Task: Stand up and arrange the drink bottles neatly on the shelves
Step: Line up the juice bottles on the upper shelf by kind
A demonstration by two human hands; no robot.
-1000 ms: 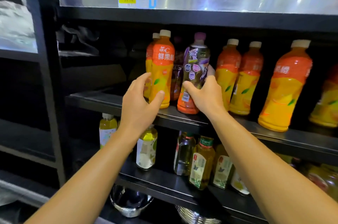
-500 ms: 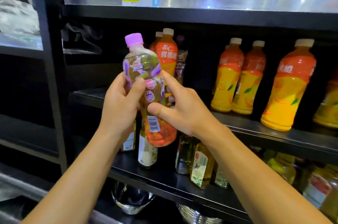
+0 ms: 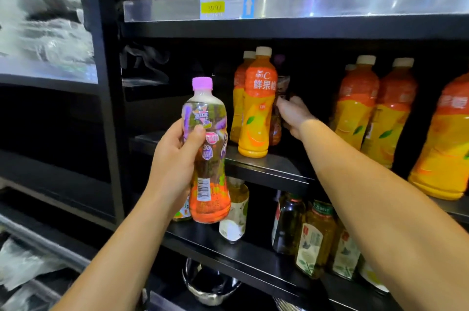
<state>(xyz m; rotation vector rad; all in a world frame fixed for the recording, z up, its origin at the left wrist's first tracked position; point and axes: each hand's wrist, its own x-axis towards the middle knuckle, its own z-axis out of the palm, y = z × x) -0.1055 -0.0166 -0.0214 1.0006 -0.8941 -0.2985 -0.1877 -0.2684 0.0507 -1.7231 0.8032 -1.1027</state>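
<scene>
Gripping the purple-capped bottle point(image 3: 206, 158) upright in front of the shelves, the left hand point(image 3: 175, 160) has its fingers and thumb wrapped round the middle, clear of the middle shelf point(image 3: 266, 171). Over on the right, the right hand point(image 3: 294, 115) reaches behind the orange juice bottle point(image 3: 256, 112), fingers curling round a dark bottle point(image 3: 279, 107) standing at the back. More orange bottles point(image 3: 375, 117) stand further right; green tea bottles point(image 3: 314, 242) line the shelf below.
</scene>
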